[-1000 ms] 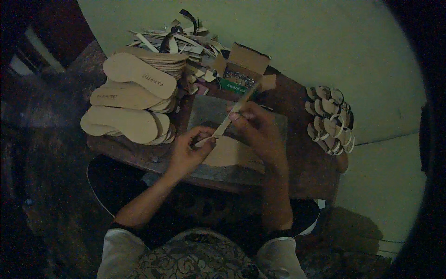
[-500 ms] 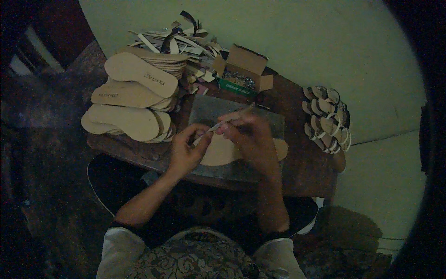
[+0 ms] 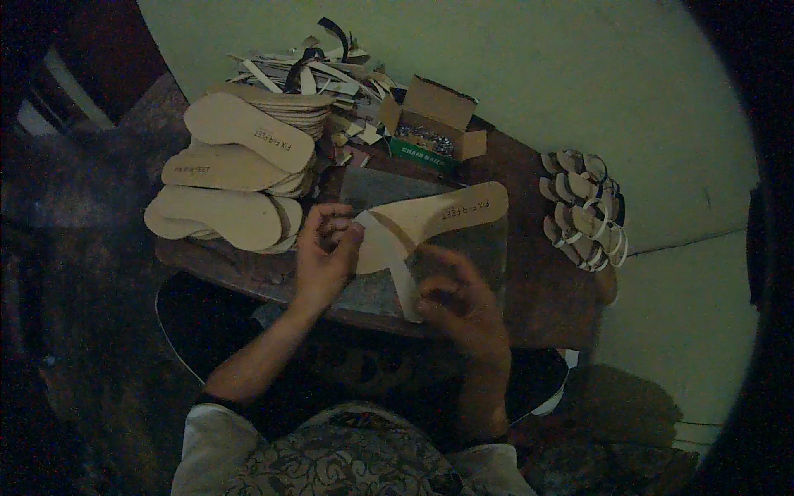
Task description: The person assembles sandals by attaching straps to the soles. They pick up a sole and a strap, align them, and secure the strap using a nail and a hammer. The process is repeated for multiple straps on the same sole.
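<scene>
Pale strip: here it is, the pale strip (image 3: 400, 283) slanting over the insole, upper end at the left hand, lower end out past the insole's near edge.
Left hand: the left hand (image 3: 327, 248) has fingers and thumb pinched on the strip's upper end.
Right hand: the right hand (image 3: 465, 302) is curled and blurred right beside the lower end; whether it grips, I cannot tell.
Insole: under the strip lies the tan insole (image 3: 463, 203), dark print on its right end.
Grey slab: the grey slab (image 3: 484, 248) carries that insole, on the dark brown table (image 3: 546, 302).
Left side: insole stacks (image 3: 219, 217) pile high.
Far edge: offcuts (image 3: 266, 74) heap up beside an open cardboard box (image 3: 420, 155) of shiny metal bits (image 3: 426, 139).
Right side: strapped soles (image 3: 583, 211) cluster together.
</scene>
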The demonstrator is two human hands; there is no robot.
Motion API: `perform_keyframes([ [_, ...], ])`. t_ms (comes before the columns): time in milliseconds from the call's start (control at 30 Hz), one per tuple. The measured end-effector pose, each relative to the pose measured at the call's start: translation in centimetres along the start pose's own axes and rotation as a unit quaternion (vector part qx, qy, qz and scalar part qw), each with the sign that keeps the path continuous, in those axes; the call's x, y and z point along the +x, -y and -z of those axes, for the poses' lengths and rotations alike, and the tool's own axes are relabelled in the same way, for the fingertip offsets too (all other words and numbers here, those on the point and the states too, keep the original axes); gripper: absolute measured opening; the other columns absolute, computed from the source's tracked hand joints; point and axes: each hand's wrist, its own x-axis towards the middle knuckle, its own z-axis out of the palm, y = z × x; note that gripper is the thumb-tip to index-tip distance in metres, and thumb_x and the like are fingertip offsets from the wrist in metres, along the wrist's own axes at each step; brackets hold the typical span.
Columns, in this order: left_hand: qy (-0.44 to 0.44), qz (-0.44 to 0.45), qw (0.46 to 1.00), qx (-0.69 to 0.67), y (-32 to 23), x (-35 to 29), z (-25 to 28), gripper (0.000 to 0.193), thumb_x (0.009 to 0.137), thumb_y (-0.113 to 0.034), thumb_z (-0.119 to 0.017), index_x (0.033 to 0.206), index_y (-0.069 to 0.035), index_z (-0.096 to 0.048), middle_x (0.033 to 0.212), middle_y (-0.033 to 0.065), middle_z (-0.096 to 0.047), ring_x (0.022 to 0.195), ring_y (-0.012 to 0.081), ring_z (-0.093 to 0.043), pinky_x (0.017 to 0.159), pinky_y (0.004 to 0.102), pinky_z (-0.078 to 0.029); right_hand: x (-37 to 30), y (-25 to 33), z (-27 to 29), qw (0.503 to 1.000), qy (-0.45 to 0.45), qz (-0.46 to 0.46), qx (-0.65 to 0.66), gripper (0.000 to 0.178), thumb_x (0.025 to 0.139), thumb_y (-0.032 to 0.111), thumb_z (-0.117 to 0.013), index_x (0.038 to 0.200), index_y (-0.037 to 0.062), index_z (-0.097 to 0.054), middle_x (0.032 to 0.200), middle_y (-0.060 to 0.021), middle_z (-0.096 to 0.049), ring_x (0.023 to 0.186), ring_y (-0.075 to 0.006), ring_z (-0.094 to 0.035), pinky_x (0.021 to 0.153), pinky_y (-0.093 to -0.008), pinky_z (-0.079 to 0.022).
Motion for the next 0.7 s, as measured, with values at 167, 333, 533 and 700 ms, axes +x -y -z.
perform_keyframes([
  [167,0.006,0.08,0.997,-0.022,-0.5,-0.1,0.3,0.03,0.081,-0.007,-0.056,0.11,-0.003,-0.05,0.084,0.0027,-0.057,0.075,0.007,-0.05,0.063,0.0196,-0.041,0.7,-5.1,1.9,0.981,-0.009,0.052,-0.185,0.025,0.074,0.005,-0.064,0.099,0.0042,-0.059,0.087,-0.0028,-0.056,0.082,-0.0111,-0.053,0.075,-0.0236,-0.043],
  [333,0.006,0.095,0.995,-0.017,0.0,-0.2,0.5,0.031,0.083,-0.01,-0.054,0.113,-0.003,-0.052,0.09,0.0038,-0.058,0.082,0.01,-0.052,0.072,0.0232,-0.042,1.4,-5.8,1.2,0.958,-0.044,0.134,-0.249,0.02,0.076,0.008,-0.063,0.095,0.0034,-0.059,0.085,-0.0039,-0.055,0.082,-0.0134,-0.052,0.075,-0.0268,-0.042],
  [533,-0.006,0.121,0.988,-0.098,-0.1,-0.7,0.0,0.032,0.087,-0.01,-0.049,0.118,-0.002,-0.047,0.101,0.0071,-0.055,0.09,0.0136,-0.052,0.08,0.0263,-0.043,1.8,-6.5,-1.1,0.951,-0.133,0.122,-0.249,0.027,0.074,0.012,-0.067,0.096,0.0038,-0.053,0.086,-0.006,-0.056,0.083,-0.0154,-0.053,0.073,-0.0287,-0.044],
  [700,-0.008,0.101,0.972,-0.211,-0.1,-2.2,-1.1,0.035,0.087,-0.004,-0.043,0.122,-0.002,-0.04,0.113,0.01,-0.05,0.103,0.018,-0.049,0.088,0.0304,-0.041,3.3,-6.7,-2.3,0.966,-0.199,0.102,-0.13,0.031,0.071,0.007,-0.069,0.097,0.0043,-0.052,0.087,-0.006,-0.056,0.082,-0.0151,-0.055,0.07,-0.0273,-0.045],
])
